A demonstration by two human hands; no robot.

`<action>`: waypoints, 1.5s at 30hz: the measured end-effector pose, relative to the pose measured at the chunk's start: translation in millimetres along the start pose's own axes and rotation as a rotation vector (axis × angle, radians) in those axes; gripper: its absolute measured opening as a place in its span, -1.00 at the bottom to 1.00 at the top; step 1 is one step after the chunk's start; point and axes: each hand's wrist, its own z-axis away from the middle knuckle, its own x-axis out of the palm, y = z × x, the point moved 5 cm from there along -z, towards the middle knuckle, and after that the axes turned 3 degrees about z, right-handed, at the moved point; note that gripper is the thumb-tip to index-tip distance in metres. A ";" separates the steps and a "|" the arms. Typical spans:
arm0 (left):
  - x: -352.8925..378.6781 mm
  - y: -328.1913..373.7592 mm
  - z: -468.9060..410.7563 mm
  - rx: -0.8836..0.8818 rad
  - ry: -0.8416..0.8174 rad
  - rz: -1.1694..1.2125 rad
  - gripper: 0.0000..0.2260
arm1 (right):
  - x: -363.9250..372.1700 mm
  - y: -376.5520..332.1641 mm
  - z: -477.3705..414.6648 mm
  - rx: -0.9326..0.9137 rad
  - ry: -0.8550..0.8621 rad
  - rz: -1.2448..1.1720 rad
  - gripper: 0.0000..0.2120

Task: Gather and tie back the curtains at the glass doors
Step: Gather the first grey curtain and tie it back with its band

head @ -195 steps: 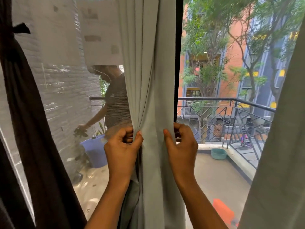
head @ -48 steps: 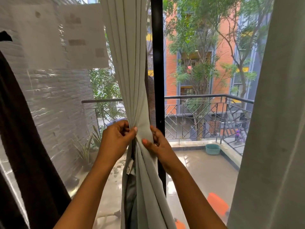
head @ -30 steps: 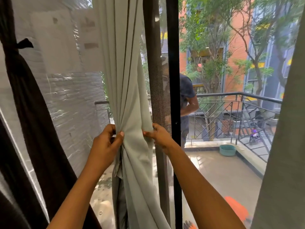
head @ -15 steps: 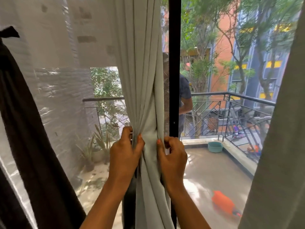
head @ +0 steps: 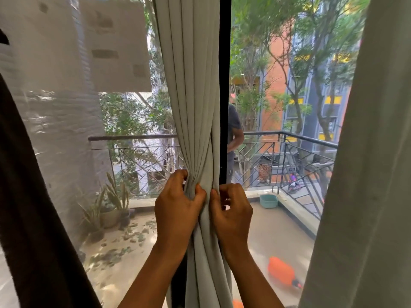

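Hanging straight down in front of the black door frame (head: 224, 63), the grey curtain (head: 195, 85) has a vertical long axis. Its folds come from the top of the view, narrow to a waist, and spread a little again below. The waist is exactly where both hands are.

The left hand (head: 178, 210) comes from the left side. Its grip is closed round most of the bundle, with the thumb in front of the cloth and the fingers going behind it. The right hand (head: 232, 212) comes from the right side at the same height. Its fingers are curled tight and it pinches the right edge of the bundle, just beside the frame. The two hands almost touch across the folds, so neither is nearer than the other. The cloth lies between them and continues above and below.

I judge that the gathering is nearly finished and the tying is the step to come. For this a band or cord must go horizontally round the waist, across the long axis. I cannot see any tie in the hands or near them; it may be hidden behind the cloth. Since the left grip has more of the cloth, it could probably hold the bundle alone if the right hand lets go. If both loosen, the folds will likely fall open.

At the left edge of the view hangs a dark curtain (head: 24, 196). At the right edge a pale curtain (head: 367, 152) hangs loose, well apart from the hands.
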 end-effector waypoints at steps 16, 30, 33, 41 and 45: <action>-0.7 -28.2 -15.7 -0.040 -0.005 0.002 -0.72 | 15.6 -11.8 -5.4 0.005 -0.094 -0.033 -0.93; -6.2 -33.2 -4.3 0.013 0.049 0.136 -0.80 | 15.9 9.5 -8.1 0.174 -0.248 -0.305 -0.96; -2.2 -33.3 -8.8 0.007 0.007 0.149 -0.79 | 19.7 4.0 -5.3 0.124 -0.261 -0.256 -0.94; 1.0 -44.9 -5.4 -0.117 -0.102 0.362 -0.80 | 32.2 8.3 2.6 0.161 -0.257 -0.304 -0.76; 5.3 -55.3 -5.7 -0.223 -0.157 0.454 -0.75 | 36.6 14.5 -0.3 0.255 -0.287 -0.373 -0.73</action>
